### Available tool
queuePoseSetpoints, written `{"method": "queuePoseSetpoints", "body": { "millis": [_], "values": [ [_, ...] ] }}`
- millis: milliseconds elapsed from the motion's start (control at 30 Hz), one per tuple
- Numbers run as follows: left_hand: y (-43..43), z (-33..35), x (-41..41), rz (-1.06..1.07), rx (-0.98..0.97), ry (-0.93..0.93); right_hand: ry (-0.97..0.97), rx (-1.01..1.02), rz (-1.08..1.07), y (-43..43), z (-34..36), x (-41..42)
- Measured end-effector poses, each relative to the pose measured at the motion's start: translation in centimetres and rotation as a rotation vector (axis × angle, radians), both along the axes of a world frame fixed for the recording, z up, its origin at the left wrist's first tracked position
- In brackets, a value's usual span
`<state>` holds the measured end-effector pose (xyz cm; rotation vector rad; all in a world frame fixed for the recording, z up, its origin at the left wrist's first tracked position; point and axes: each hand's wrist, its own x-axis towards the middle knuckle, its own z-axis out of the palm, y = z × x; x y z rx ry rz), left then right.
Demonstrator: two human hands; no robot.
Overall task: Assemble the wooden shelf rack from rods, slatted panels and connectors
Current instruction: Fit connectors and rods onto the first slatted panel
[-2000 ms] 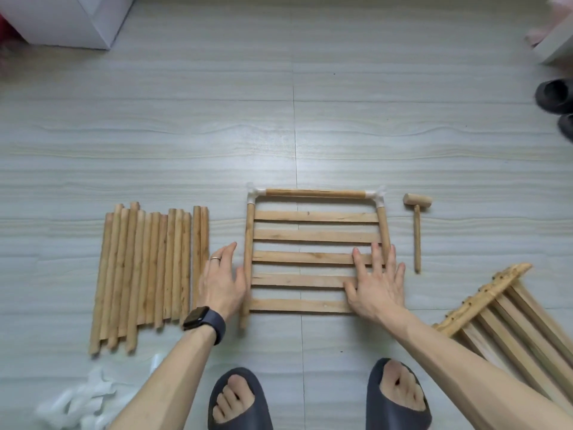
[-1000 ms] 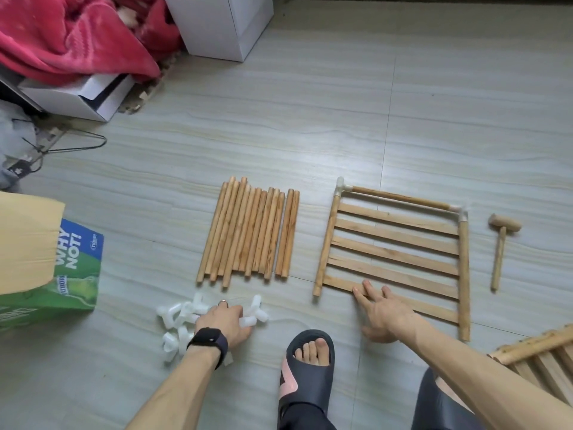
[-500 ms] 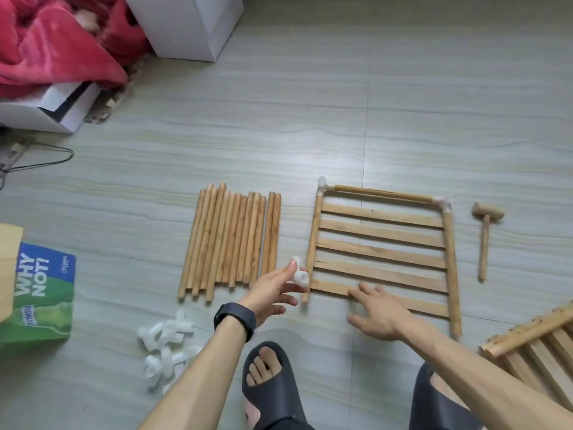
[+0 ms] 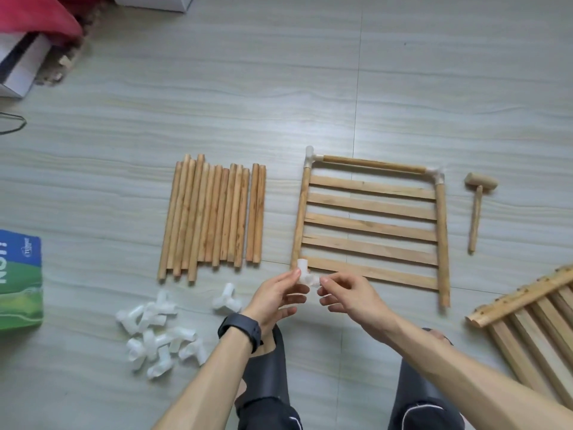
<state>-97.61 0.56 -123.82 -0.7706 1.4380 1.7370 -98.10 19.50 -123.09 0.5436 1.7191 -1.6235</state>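
A slatted panel (image 4: pixel 370 226) lies flat on the floor with white connectors on its two far corners and a rod across the top. Both hands hold one white three-way connector (image 4: pixel 305 273) just off the panel's near left corner. My left hand (image 4: pixel 277 297) pinches it from the left, and my right hand (image 4: pixel 344 294) pinches its right end. A row of wooden rods (image 4: pixel 214 217) lies to the left of the panel. Several loose white connectors (image 4: pixel 158 332) are heaped near my left forearm, one more connector (image 4: pixel 227 300) apart from them.
A small wooden mallet (image 4: pixel 477 209) lies right of the panel. Another slatted panel (image 4: pixel 533 318) sits at the right edge. A green and blue box (image 4: pixel 18 277) is at the far left; white boxes and red cloth are top left. My slippered feet are below.
My left hand picked a connector from the pile and brought it to the panel's near left corner. My right hand left the slats and now holds the connector too.
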Motion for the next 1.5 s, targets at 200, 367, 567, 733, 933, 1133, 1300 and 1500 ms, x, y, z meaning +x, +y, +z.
{"method": "queuePoseSetpoints", "body": {
  "millis": [200, 367, 567, 733, 933, 1133, 1300, 1500],
  "values": [
    [-0.6, -1.0, -0.3, -0.094, -0.048, 0.018, -0.22, -0.057, -0.122, -1.7, -1.3, 0.6],
    [-1.5, -2.1, 0.4, -0.239, -0.236, 0.017, -0.186, 0.183, 0.084, -2.3, -2.8, 1.4],
    [-3.1, -3.1, -0.4, -0.276, -0.242, 0.019, 0.456, 0.806, 0.551, 0.2, -3.6, -1.4],
    [-3.1, -3.2, -0.9, -0.261, -0.226, 0.058, 0.51, 0.918, 0.863, 2.1, -4.5, -3.6],
    [-2.4, -3.3, -1.1, -0.04, -0.136, 0.024, 0.523, 0.908, 0.849, 1.7, -4.8, -4.1],
    [-1.6, -3.5, -1.2, -0.19, -0.307, 0.234, 0.534, 0.927, 0.921, 2.0, -4.8, -4.4],
    [-2.1, -3.9, -1.6, -0.73, -0.704, 0.508, 0.586, 0.956, 1.017, 2.4, -4.9, -4.5],
    [-3.5, -4.7, -5.0, -1.376, -1.098, 0.973, 0.621, 0.946, 1.091, 3.1, -5.3, -4.4]
  ]
}}
